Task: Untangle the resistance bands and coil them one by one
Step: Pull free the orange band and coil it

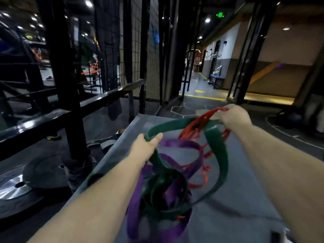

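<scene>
Gym premises, dimly lit, with dark rubber flooring marked in pale lines. A grey padded bench [228, 216] runs forward from the camera and serves as the work surface. A black steel rack [57, 67] stands left of the bench, with weight plates [43, 174] flat on the floor at its base. A green lit sign [220, 14] hangs high beyond the far end of the bench; its characters are too blurred to read.

Three bands are knotted together above the bench:
- Green band [218, 155]: widest, looping high over the bench.
- Purple band [135, 199]: hanging toward the near end.
- Red band [196, 123]: thinnest, several strands, raised toward the far end.

Left hand [145, 148]: fingers curled round the green band, thumb lying along it. Right hand [235, 116]: fingers closed, pinching the red strands at their top.
</scene>
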The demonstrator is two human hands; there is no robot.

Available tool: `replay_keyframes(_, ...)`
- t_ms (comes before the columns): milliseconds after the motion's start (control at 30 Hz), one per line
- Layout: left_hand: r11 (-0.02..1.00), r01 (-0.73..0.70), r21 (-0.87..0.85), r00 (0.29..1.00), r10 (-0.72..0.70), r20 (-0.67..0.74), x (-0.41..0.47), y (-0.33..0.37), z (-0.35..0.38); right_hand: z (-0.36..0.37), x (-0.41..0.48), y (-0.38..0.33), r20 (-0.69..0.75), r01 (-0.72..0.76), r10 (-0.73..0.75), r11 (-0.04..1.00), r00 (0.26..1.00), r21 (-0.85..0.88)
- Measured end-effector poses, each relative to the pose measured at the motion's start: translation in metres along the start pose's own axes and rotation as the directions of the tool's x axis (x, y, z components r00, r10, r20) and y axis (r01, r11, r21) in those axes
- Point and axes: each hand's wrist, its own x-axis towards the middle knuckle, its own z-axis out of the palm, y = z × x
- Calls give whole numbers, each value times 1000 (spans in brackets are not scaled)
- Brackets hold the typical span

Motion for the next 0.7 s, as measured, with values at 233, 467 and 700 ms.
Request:
replay_keyframes(233, 950, 9, 312, 1000, -7, -8, 3, 42, -18, -66, 6, -22, 80, -164, 147, 753, 986, 637)
replay_keyframes(467, 909, -81, 410, 993, 110, -46, -23, 52, -12, -96, -11, -54, 135, -145, 64, 625, 989, 767)
replay_keyframes(700, 879, -477, 10, 847, 456, 274, -78, 109, 27, -120, -34, -77, 46, -72, 58, 627, 997, 776)
